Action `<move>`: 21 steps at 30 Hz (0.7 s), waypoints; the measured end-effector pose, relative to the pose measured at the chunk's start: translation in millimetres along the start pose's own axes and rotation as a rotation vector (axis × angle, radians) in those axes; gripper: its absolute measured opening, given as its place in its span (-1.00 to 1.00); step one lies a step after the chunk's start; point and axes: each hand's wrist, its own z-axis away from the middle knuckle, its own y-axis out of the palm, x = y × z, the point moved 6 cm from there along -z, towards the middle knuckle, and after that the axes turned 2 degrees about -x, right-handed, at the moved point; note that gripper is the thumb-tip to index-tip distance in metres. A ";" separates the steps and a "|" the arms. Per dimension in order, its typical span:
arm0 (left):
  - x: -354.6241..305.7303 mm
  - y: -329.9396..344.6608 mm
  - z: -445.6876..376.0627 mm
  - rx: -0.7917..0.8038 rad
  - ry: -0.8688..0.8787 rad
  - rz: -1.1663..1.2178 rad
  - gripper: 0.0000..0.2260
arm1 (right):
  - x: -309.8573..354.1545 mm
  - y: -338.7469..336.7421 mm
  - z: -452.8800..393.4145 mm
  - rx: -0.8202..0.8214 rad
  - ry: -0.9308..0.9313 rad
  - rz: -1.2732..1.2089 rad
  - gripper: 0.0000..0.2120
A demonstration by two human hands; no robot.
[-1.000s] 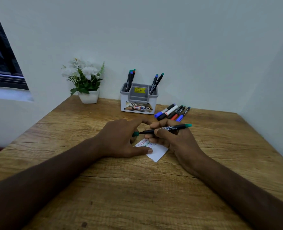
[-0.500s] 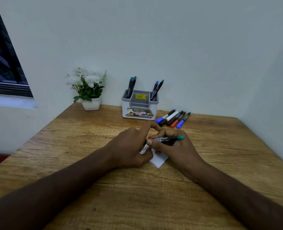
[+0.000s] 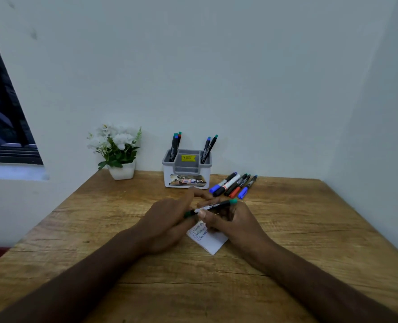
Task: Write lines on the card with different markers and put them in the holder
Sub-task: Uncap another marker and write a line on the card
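A green marker (image 3: 213, 207) lies nearly level between my two hands, just above a small white card (image 3: 211, 242) on the wooden table. The card carries a few coloured written lines at its top left. My right hand (image 3: 236, 226) grips the marker's barrel. My left hand (image 3: 166, 221) pinches its green cap end (image 3: 188, 214); whether the cap is fully seated I cannot tell. The white and grey holder (image 3: 186, 183) stands at the back by the wall, with two markers in its left slot and two in its right.
Several loose markers (image 3: 233, 185) in blue, black and red lie just right of the holder. A white pot of white flowers (image 3: 120, 151) stands at the back left. Walls close the table at the back and right; a window is on the left.
My left hand has lifted its thumb off the card and closed on the marker's cap end. The marker has come nearer to me, and the card's written lines now show between my hands.
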 end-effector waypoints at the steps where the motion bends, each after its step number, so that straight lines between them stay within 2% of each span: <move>1: 12.7 -5.7 -2.2 -0.049 -0.098 0.255 -0.72 | -0.6 -0.9 -0.1 -0.005 0.003 0.013 -0.56; 3: 44.3 -21.6 -10.5 -0.245 -0.260 0.713 -0.79 | -2.1 -4.3 -0.3 -0.024 0.024 0.009 -0.52; 5: 66.1 -40.7 -23.0 -0.438 -0.319 0.805 -0.67 | -2.8 -5.8 -0.7 -0.013 0.040 -0.001 -0.54; 9: 82.7 -73.3 -55.0 -0.733 -0.392 0.590 -0.70 | -3.3 -3.2 0.2 0.026 0.043 0.017 -0.58; 12: 90.0 -92.2 -82.2 -0.866 -0.484 0.579 -0.78 | -6.1 -4.8 -0.7 0.022 0.050 0.032 -0.72; 14: 95.4 -100.0 -94.8 -0.896 -0.545 0.531 -0.80 | -7.7 -5.5 -1.3 0.024 0.055 0.033 -0.76; 17: 100.7 -103.4 -102.5 -0.906 -0.542 0.327 -0.79 | -8.1 -5.4 -1.8 0.037 0.053 0.031 -0.78; 21: 112.9 -97.3 -103.8 -0.891 -0.591 0.264 -0.77 | -8.9 -6.0 -3.3 0.053 0.049 0.044 -0.78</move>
